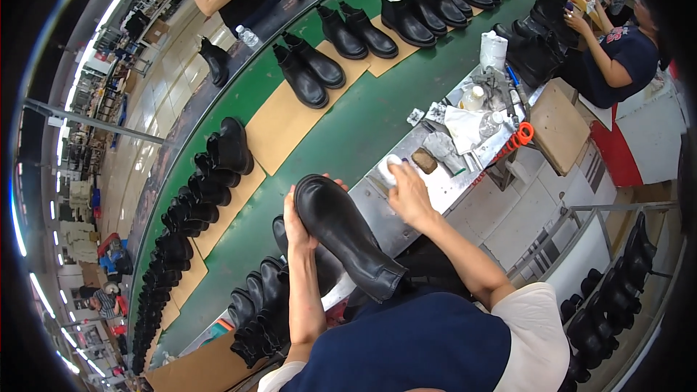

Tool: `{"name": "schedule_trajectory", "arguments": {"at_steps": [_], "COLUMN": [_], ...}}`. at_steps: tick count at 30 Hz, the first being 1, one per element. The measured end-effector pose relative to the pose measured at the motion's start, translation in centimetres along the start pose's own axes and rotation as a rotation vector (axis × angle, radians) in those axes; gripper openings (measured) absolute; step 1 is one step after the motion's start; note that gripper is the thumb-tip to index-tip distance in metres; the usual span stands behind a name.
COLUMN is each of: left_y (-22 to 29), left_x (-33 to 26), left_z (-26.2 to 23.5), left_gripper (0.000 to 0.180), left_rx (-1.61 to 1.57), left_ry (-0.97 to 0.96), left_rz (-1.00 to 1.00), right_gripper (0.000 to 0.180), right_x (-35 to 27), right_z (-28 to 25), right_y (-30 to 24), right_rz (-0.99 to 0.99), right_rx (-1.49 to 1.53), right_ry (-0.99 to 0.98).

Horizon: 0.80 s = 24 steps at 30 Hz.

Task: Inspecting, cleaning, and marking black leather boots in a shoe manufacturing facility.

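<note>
My left hand is closed round the toe end of a black ankle boot, its fingers partly hidden behind it. The boot slants across my front, toe up at the left and shaft toward my body. Away from the boot, over the metal ledge, my right hand has its fingers closed on a small white wad; its exact kind is hard to make out. Just right of that hand a brown block lies on the ledge. Part of another dark boot shows behind my left wrist.
Several pairs of black boots stand on brown card along the green belt. Cloths, bottles and a red coil crowd the ledge. More boots stand at lower left. Co-workers handle boots at top left and right.
</note>
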<state>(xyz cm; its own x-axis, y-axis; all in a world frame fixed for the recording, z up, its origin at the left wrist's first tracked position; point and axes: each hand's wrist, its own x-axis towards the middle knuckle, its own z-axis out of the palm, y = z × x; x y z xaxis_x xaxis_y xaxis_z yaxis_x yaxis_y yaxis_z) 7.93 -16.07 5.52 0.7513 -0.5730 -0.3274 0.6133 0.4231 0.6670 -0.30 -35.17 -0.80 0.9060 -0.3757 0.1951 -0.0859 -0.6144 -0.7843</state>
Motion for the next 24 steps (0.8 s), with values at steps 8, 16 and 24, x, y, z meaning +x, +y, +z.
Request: {"name": "schedule_trajectory", "arguments": {"at_steps": [8, 16, 24], "left_y": [0.0, 0.1, 0.6], "left_x": [0.3, 1.1, 1.4], "left_z": [-0.4, -0.2, -0.1], "left_gripper": [0.065, 0.065, 0.064], "left_rx": [-0.029, 0.029, 0.035], "left_ry": [0.010, -0.009, 0.029], "left_rz": [-0.012, -0.013, 0.015], "right_gripper": [0.029, 0.020, 0.020], "right_x": [6.1, 10.9, 7.9], "right_z": [-3.0, -6.0, -8.6], "right_y": [8.1, 17.9, 14.9], "right_rz": [0.217, 0.411, 0.322], "right_rx": [-0.406, -0.611, -0.432], "right_ry": [0.043, 0.033, 0.287]}}
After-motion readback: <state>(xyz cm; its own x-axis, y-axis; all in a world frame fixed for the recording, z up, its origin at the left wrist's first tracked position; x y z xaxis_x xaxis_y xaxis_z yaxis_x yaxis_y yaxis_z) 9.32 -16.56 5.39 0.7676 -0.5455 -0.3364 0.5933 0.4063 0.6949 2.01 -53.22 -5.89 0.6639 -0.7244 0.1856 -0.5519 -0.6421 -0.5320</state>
